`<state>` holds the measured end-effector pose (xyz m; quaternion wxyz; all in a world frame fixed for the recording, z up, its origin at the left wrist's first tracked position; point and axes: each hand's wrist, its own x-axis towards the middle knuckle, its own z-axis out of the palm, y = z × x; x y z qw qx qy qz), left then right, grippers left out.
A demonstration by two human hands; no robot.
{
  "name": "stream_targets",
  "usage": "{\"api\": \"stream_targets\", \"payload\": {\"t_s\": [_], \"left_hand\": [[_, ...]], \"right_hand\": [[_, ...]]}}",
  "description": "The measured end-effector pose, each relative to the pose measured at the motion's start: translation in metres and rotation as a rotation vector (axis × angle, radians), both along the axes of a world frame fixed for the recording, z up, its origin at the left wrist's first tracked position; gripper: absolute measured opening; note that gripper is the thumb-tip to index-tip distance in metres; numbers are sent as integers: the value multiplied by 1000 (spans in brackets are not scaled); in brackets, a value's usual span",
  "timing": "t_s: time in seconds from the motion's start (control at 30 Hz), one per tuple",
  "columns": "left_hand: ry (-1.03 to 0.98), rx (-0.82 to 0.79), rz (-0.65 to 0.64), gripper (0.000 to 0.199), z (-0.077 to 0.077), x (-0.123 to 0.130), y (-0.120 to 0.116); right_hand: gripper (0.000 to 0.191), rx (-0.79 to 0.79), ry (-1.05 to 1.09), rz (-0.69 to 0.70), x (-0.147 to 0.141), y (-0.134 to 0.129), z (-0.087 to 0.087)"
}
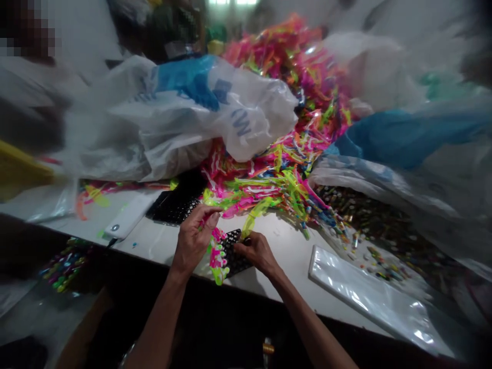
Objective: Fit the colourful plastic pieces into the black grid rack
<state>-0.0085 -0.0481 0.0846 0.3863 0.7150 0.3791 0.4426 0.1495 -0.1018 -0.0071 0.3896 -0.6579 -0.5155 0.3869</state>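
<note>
While my left hand pinches a pink plastic piece over the black perforated tray and my right hand grips the tray's edge, the white table carries a heap of neon plastic strips, clear plastic bags and a white power bank.

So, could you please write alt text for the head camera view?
Two bare hands work at a white table: the left hand pinches neon plastic strips over a black perforated tray that the right hand steadies. Behind them lies a large heap of neon pieces among plastic bags.
</note>
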Motion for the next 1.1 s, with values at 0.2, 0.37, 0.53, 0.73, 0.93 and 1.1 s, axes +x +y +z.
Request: {"api": "stream_targets", "payload": {"t_s": [0.2, 0.37, 0.53, 0.73, 0.93, 1.1], "left_hand": [[23, 19, -8, 17, 1, 1, 1], [44, 16, -7, 17, 3, 2, -1], [64, 35, -44, 18, 2, 2, 6], [119, 105, 0, 26, 8, -9, 0], [440, 457, 20, 41, 10, -20, -23], [617, 586, -94, 38, -1, -11, -6]], "right_hand": [[9, -16, 9, 99, -11, 17, -8], [9, -33, -344, 126, -19, 10, 1], [18, -88, -723, 237, -56, 11, 6], [21, 8, -574, 169, 14, 5, 21], [14, -227, -916, -460, 186, -4, 59], [8, -252, -983, -359, 217, 0, 58]]}}
